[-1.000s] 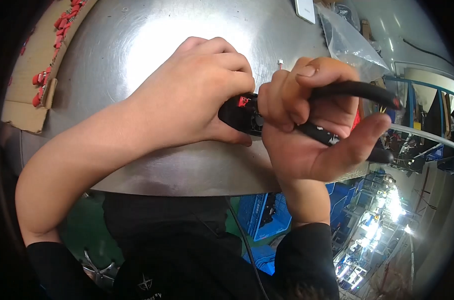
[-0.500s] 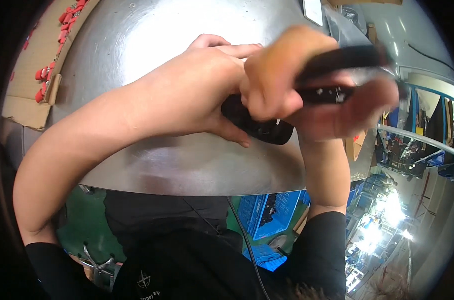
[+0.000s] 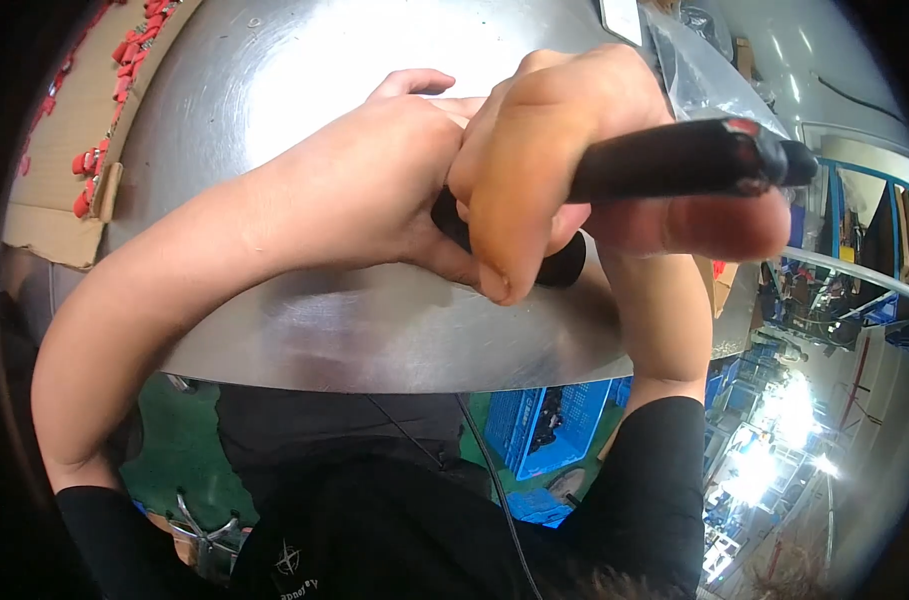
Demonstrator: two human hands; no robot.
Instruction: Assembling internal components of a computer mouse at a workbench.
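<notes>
My left hand (image 3: 414, 165) is closed round a black cylindrical part (image 3: 564, 265) low over the metal table. The part's rounded end shows past my right fingers, while its middle is hidden. Above and against it, my right hand (image 3: 564, 110) grips a black two-handled tool (image 3: 664, 165), which looks like pliers. The handle ends point right, with a worn reddish patch at the tip. My right fist covers the tool's working end, so I cannot tell exactly where it meets the part.
A cardboard tray (image 3: 49, 200) with rows of small red-topped pieces lies at the left. At the top right are a white phone-like object (image 3: 621, 20) and a clear plastic bag (image 3: 709, 85). A blue crate (image 3: 564, 440) holding black pieces stands below the table edge (image 3: 374, 385).
My right hand has turned and its tool handles have drawn closer together. The black cylindrical part is now more covered by my right fingers. My left hand stays nearly in place.
</notes>
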